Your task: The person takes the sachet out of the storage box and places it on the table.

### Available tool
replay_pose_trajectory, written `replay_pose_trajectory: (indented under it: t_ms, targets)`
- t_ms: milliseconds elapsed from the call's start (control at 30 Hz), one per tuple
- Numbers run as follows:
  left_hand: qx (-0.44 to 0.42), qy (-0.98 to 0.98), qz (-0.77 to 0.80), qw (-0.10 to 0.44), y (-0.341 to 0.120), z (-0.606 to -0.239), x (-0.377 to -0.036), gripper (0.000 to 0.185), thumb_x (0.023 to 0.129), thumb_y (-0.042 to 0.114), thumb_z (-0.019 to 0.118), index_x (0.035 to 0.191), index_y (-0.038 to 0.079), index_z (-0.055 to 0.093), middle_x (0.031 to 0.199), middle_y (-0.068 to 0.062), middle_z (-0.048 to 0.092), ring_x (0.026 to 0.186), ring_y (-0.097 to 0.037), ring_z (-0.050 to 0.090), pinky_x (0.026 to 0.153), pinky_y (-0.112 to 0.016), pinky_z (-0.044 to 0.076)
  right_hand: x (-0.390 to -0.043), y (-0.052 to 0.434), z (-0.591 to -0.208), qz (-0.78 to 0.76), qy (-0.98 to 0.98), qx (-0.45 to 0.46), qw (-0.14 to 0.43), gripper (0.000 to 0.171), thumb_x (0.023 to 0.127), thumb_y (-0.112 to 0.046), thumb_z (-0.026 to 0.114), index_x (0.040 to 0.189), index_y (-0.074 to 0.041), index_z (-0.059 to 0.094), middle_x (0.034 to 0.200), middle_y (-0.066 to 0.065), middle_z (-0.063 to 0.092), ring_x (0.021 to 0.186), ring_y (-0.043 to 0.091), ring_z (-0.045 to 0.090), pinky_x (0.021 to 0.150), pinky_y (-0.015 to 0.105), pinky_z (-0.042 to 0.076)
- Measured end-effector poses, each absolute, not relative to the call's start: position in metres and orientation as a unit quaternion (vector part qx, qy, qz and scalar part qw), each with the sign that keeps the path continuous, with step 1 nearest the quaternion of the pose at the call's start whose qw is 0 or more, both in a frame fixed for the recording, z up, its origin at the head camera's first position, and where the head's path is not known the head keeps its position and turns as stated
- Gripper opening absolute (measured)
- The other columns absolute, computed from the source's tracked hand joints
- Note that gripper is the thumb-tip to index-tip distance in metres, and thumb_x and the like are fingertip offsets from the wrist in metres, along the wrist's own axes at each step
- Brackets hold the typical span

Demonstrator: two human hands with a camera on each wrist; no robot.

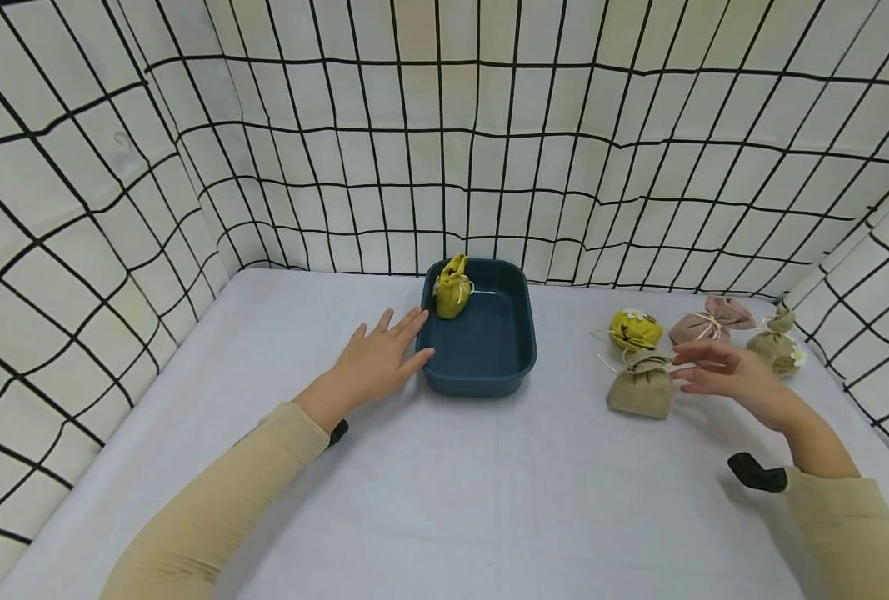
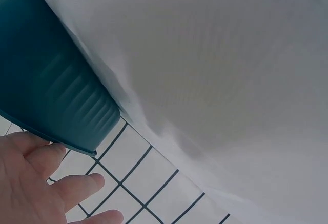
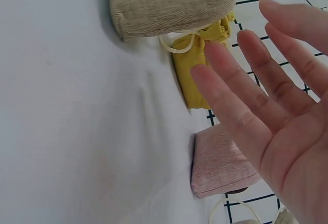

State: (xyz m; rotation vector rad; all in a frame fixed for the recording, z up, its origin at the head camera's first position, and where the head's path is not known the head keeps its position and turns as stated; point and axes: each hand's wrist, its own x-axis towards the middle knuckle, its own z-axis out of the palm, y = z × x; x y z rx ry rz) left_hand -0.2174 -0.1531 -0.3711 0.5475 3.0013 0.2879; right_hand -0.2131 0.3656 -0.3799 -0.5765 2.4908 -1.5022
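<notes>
The white surface (image 1: 444,483) carries my blue tub (image 1: 481,337), a yellow pouch (image 1: 451,287) at its 11 o'clock corner. My left hand (image 1: 377,358) rests flat, fingers straight, against its 9 o'clock wall. My right hand (image 1: 729,375) hovers spread, empty, beside the tan pouch (image 1: 641,387).

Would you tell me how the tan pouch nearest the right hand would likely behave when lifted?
The tan pouch looks like soft woven cloth, so it would probably sag and deform. Its coarse weave likely grips well. It sits squat and flat-bottomed, so it seems unlikely to roll. The right hand hovers open beside it.
</notes>
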Motion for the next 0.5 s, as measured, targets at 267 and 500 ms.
replay_pose_trajectory:
  t_ms: [267,500]
  targets:
    - [0.179,0.979,0.093,0.041,-0.153,-0.371,-0.218,0.073,0.109,0.054,0.039,0.166,0.015,0.017,0.17,-0.003,0.017,0.153,-0.043,0.015,0.115,-0.071,0.017,-0.214,0.372,-0.375,-0.532,0.818,-0.211,0.052,0.025,0.104,0.002,0.056,0.129,0.004,0.058,0.119,-0.008,0.067,0.104,0.005,0.069,0.083,0.028,0.059]
    - [0.179,0.979,0.091,0.042,-0.153,-0.371,-0.219,0.073,0.109,0.054,0.039,0.166,0.016,0.017,0.17,-0.003,0.016,0.154,-0.043,0.014,0.116,-0.07,0.017,-0.214,0.371,-0.369,-0.547,0.806,-0.224,0.032,0.024,0.103,0.006,0.055,0.126,0.005,0.061,0.12,-0.004,0.069,0.105,0.006,0.07,0.084,0.025,0.057]
